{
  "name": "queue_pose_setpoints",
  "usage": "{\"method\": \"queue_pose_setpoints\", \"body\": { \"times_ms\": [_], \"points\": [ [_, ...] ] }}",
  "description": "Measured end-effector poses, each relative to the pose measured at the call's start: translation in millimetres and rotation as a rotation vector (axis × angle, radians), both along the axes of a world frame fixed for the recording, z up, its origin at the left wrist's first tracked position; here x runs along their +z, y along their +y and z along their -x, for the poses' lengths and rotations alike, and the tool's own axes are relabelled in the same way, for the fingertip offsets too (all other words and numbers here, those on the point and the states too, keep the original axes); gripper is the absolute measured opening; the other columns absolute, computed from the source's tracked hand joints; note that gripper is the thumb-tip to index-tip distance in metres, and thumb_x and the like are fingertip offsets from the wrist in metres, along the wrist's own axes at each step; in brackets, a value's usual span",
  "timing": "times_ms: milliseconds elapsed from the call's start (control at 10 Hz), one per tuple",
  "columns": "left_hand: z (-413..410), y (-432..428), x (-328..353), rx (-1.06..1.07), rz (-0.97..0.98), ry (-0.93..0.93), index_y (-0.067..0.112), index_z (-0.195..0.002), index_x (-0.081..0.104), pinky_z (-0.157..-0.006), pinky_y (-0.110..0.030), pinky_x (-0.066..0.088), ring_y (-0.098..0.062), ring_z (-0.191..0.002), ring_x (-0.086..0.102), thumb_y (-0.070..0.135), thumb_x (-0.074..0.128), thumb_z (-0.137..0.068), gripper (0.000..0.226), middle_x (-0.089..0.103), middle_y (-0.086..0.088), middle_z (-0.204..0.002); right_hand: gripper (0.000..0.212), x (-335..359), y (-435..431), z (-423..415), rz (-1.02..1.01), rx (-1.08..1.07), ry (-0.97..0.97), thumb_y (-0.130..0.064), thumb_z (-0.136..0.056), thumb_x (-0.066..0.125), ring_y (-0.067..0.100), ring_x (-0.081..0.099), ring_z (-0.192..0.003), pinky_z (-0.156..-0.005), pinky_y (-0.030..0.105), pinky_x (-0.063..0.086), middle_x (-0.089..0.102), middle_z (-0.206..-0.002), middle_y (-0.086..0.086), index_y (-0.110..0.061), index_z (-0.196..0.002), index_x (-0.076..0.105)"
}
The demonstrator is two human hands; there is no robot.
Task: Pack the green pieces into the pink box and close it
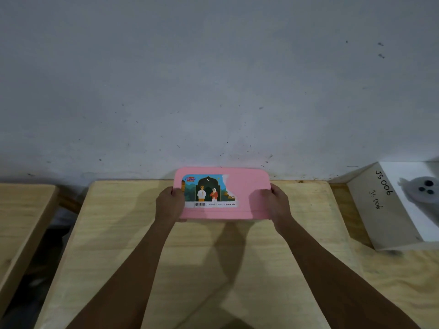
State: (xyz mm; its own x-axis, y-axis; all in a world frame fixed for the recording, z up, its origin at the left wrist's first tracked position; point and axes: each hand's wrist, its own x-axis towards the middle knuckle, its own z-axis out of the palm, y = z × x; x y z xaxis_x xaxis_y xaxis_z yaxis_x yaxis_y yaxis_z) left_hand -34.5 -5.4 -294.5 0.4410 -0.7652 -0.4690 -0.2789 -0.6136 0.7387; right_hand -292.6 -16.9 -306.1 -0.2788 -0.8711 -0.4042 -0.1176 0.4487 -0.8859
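Note:
A pink box with its lid on sits at the far middle of the wooden table, close to the wall. A partly torn colourful sticker covers the lid's left half. My left hand grips the box's left end, thumb on top of the lid. My right hand grips the right end the same way. No green pieces are visible; the inside of the box is hidden by the lid.
A white cardboard box with handwritten "JS006" lies on the table's right side, holding a grey device. A second wooden table stands to the left across a dark gap. A grey wall rises right behind the table.

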Motion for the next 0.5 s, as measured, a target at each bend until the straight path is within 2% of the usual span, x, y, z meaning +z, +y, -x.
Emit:
{"method": "queue_pose_setpoints", "body": {
  "times_ms": [200,300,400,500],
  "points": [
    [0.6,1.1,-1.2,0.006,0.016,0.006,0.007,-0.108,0.057,-0.055,-0.040,0.059,-0.030,-0.081,0.063,0.021,0.035,-0.094,0.030,0.060,-0.014,-0.100,0.022,1.6,-3.9,0.9,-0.041,0.073,0.093,-0.013,-0.094,0.040,0.018,0.051,-0.080,-0.071,0.031,0.042,0.058,-0.088,0.001,-0.013,-0.094,0.062],
    [3.1,2.8,4.0,-0.013,0.012,-0.038,0.009,-0.122,0.052,-0.060,-0.038,0.058,-0.029,-0.083,0.062,0.027,0.036,-0.096,0.035,0.058,-0.012,-0.103,0.029,10.8,-6.2,-1.0,-0.089,0.137,0.178,-0.010,-0.093,0.035,0.023,0.054,-0.086,-0.069,0.031,0.044,0.060,-0.095,0.007,-0.001,-0.104,0.061],
    [3.4,3.7,12.3,-0.203,0.041,-0.340,0.010,-0.134,0.042,-0.077,-0.038,0.046,-0.036,-0.104,0.060,0.039,0.039,-0.097,0.047,0.060,-0.017,-0.120,0.034,24.1,-10.4,-1.6,-0.099,0.251,0.288,-0.014,-0.095,0.037,0.030,0.057,-0.106,-0.093,0.044,0.049,0.060,-0.121,0.014,-0.004,-0.120,0.057],
    [6.7,-8.2,35.3,-0.317,0.126,-0.430,0.013,-0.141,0.035,-0.093,-0.041,0.044,-0.035,-0.121,0.054,0.044,0.042,-0.095,0.056,0.053,-0.016,-0.136,0.048,50.5,-18.4,-8.2,-0.098,0.293,0.293,-0.020,-0.097,0.045,0.032,0.048,-0.125,-0.102,0.043,0.043,0.043,-0.146,0.014,-0.007,-0.143,0.041]
  ]
}}
